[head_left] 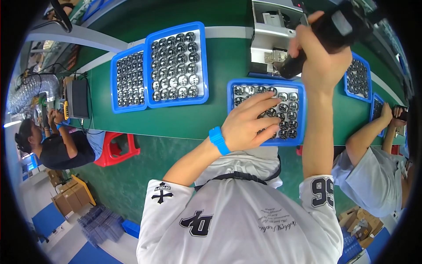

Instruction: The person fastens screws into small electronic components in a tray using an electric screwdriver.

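A blue-rimmed tray [230, 105] lies in front of me, filled with rows of shiny, round, dark metallic parts [292, 115]. My left hand [248, 121], with a blue band at its wrist, reaches over the tray's left side. Its fingers are stretched out and somewhat spread, their tips on or just above the parts; I see nothing gripped in them. Raised beyond the tray, my right hand [323, 61] is wrapped round a black handheld tool [338, 28]. The tool's cylindrical end points down and left, near the metal machine. The palm hides part of its body.
The metal machine [259, 39] stands behind the tray on the green table [220, 59]. Two filled blue trays [205, 66] sit to the left, with more trays [368, 83] at right. One co-worker [72, 147] is at far left near a red stool [116, 149], another [373, 171] at right.
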The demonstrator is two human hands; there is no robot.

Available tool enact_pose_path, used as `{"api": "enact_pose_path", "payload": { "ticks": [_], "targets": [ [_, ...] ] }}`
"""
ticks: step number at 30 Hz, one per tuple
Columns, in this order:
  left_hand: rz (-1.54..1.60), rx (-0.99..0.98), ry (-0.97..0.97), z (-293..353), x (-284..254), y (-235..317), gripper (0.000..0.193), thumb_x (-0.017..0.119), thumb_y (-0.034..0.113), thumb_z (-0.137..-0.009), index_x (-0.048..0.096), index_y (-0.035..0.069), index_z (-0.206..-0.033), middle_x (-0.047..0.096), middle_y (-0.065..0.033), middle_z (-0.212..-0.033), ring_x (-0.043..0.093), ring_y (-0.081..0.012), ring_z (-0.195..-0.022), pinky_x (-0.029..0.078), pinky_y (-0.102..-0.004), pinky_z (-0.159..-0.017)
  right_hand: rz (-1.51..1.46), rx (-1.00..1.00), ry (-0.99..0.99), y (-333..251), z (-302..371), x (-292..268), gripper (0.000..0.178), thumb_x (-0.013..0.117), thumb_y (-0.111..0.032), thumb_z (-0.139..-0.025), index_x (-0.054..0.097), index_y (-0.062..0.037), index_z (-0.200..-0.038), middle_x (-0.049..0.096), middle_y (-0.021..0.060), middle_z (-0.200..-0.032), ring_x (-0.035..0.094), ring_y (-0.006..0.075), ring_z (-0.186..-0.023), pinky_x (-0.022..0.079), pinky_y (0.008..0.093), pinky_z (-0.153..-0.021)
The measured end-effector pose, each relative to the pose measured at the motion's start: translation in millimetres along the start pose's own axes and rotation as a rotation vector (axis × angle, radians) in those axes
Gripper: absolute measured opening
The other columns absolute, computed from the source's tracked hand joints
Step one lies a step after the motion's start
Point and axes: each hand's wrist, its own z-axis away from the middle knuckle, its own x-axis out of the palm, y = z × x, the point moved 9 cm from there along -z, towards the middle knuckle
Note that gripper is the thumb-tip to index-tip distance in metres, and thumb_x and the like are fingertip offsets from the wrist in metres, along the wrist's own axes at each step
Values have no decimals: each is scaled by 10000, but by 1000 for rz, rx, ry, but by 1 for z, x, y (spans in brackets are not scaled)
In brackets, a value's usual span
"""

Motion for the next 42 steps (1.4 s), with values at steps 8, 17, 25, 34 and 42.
{"api": "enact_pose_path", "payload": {
  "ticks": [8, 17, 25, 34, 42],
  "targets": [
    [-121, 69, -124, -9, 17, 9, 232, 774, 255, -853, 787, 125, -1046, 561, -154, -1469, 480, -358, -1417, 389, -566, -1158, -138, -105, 172, -36, 87, -102, 354, 570, 51, -875, 534, -8, -1222, 504, 89, -705, 511, 212, -560, 484, 409, -602],
    [-207, 193, -284, -18, 66, 9, 284, 770, 357, -860, 809, 197, -1092, 511, -115, -1531, 429, -328, -1459, 326, -542, -1208, -126, -143, 247, -21, 123, -132, 352, 575, 146, -876, 478, 29, -1194, 559, 104, -689, 562, 200, -529, 544, 397, -571],
    [-261, 181, -246, -18, 71, 7, 245, 742, 386, -892, 823, 217, -1050, 553, -77, -1476, 453, -297, -1438, 328, -525, -1209, -38, -133, 178, -6, 121, -126, 340, 571, 141, -893, 500, 9, -1199, 555, 107, -704, 545, 211, -535, 513, 390, -568],
    [-269, 173, -257, -19, 70, 6, 243, 725, 392, -908, 822, 228, -1060, 556, -68, -1469, 451, -287, -1439, 323, -520, -1215, 16, -138, 135, -4, 121, -119, 318, 575, 130, -904, 486, 11, -1185, 569, 119, -693, 543, 205, -526, 515, 392, -559],
    [-266, 170, -257, -18, 69, 5, 246, 716, 394, -917, 822, 228, -1065, 559, -70, -1465, 457, -286, -1431, 324, -507, -1214, 34, -142, 123, -3, 122, -117, 315, 571, 137, -903, 483, 16, -1180, 578, 128, -698, 547, 203, -533, 517, 386, -562]
  ]
}}
